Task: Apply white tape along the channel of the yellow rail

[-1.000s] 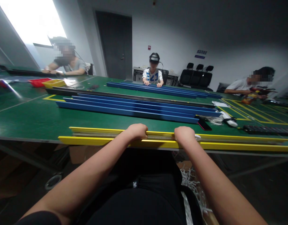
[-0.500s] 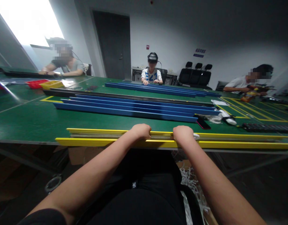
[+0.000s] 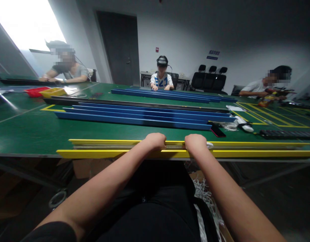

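A long yellow channel rail [image 3: 235,153] lies along the front edge of the green table, its two raised sides running left to right with a pale strip [image 3: 91,147] between them. Over the rail's middle, my left hand [image 3: 156,141] is closed, its curled fingertips down inside the channel and hidden. A short gap to the right, my right hand [image 3: 195,144] is also closed with fingers in the channel. A white rounded object [image 3: 209,145] sticks out from the right hand's far side, partly hidden; its kind is unclear.
Several blue rails [image 3: 134,121] and dark rails [image 3: 94,101] lie beyond. A phone [image 3: 217,130] and a power strip [image 3: 283,134] are at right. Red [image 3: 35,92] and yellow trays [image 3: 52,92] stand far left. Three people sit around the table. White strips [image 3: 207,195] fill a box below.
My left hand has slid a little to the right along the yellow rail, narrowing the gap between my hands. My right hand stays about where it was. The view has shifted slightly.
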`<act>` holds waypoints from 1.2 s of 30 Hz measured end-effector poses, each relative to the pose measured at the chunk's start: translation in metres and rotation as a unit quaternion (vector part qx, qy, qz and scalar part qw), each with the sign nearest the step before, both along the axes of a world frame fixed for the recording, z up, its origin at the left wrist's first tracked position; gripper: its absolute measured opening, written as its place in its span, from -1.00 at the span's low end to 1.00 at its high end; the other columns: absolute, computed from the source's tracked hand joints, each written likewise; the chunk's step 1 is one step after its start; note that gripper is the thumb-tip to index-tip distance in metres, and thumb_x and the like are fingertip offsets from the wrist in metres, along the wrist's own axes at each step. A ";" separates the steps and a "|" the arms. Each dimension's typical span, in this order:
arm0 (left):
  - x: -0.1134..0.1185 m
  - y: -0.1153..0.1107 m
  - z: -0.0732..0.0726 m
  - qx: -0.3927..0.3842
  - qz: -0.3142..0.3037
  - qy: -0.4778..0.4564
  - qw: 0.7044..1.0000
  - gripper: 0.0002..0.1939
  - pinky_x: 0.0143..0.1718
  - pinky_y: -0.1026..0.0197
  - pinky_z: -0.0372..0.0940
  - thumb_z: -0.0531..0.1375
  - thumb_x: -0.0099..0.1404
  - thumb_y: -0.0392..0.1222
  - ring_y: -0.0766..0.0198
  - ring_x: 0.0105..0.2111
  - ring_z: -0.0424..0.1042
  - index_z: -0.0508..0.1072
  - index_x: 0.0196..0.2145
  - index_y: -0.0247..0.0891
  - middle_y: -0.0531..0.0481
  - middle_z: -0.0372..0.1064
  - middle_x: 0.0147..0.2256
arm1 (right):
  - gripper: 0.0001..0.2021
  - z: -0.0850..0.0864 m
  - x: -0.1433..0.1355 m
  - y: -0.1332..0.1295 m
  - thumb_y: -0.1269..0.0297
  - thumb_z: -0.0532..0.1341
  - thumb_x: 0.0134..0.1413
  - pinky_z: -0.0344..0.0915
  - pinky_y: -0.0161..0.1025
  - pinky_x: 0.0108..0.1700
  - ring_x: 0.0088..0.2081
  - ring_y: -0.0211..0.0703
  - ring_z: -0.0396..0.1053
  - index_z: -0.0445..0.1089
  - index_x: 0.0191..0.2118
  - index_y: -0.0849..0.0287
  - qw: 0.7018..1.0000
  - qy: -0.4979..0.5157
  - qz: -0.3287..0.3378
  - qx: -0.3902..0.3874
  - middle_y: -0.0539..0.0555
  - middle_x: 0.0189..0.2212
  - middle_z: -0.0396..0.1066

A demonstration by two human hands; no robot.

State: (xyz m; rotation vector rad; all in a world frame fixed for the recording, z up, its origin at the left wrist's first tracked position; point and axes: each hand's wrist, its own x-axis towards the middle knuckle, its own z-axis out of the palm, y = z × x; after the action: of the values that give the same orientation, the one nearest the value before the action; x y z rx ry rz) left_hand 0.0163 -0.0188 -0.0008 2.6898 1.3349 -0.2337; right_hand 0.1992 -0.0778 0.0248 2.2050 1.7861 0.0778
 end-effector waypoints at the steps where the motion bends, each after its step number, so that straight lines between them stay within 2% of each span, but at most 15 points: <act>1: 0.002 0.000 0.000 0.000 0.000 -0.001 1.000 -0.61 -0.22 0.16 0.37 0.16 0.12 0.06 0.07 -0.20 0.49 0.54 -0.16 -0.13 -0.18 0.52 -0.15 | -0.71 0.000 0.000 0.000 0.32 0.19 0.04 0.36 0.00 -0.14 -0.13 0.14 0.47 0.55 -0.14 0.28 1.000 0.001 0.001 0.002 0.40 -0.16 0.49; 5: 0.009 0.000 0.000 -0.005 -0.001 -0.002 1.000 -0.60 -0.19 0.16 0.36 0.16 0.13 0.08 0.07 -0.18 0.49 0.54 -0.15 -0.14 -0.20 0.52 -0.14 | -0.67 -0.001 0.001 0.000 0.25 0.23 0.03 0.34 0.01 -0.11 -0.11 0.15 0.45 0.53 -0.11 0.30 1.000 0.006 0.001 -0.001 0.43 -0.14 0.48; 16: 0.029 -0.001 -0.002 -0.006 -0.021 -0.007 1.000 -0.62 -0.17 0.07 0.38 0.16 0.13 0.03 0.00 -0.16 0.49 0.54 -0.14 -0.14 -0.20 0.51 -0.14 | -0.71 -0.002 0.002 0.002 0.36 0.17 0.05 0.35 -0.04 -0.12 -0.12 0.11 0.46 0.55 -0.14 0.29 1.000 0.004 -0.008 -0.004 0.40 -0.16 0.49; 27: 0.049 -0.007 0.004 -0.003 -0.032 -0.006 0.999 -0.61 -0.15 0.08 0.38 0.18 0.12 0.04 -0.01 -0.16 0.49 0.55 -0.16 -0.19 -0.24 0.52 -0.15 | -0.71 -0.004 0.002 0.003 0.42 0.15 0.06 0.36 -0.01 -0.11 -0.12 0.11 0.46 0.54 -0.12 0.29 1.000 0.008 -0.019 0.002 0.41 -0.14 0.48; 36: 0.065 -0.008 0.001 0.002 -0.013 -0.011 1.000 -0.58 -0.12 0.12 0.37 0.23 0.08 0.02 0.02 -0.15 0.49 0.55 -0.13 -0.22 -0.26 0.52 -0.17 | -0.70 -0.003 0.001 0.002 0.47 0.10 0.09 0.37 -0.03 -0.13 -0.14 0.08 0.48 0.55 -0.15 0.27 1.000 0.002 -0.016 0.012 0.38 -0.17 0.50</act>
State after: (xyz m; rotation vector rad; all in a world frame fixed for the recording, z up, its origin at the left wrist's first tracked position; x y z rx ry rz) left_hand 0.0817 -0.0270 0.0006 2.7073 1.2960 -0.2036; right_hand 0.2006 -0.0754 0.0216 2.2522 1.7594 0.0889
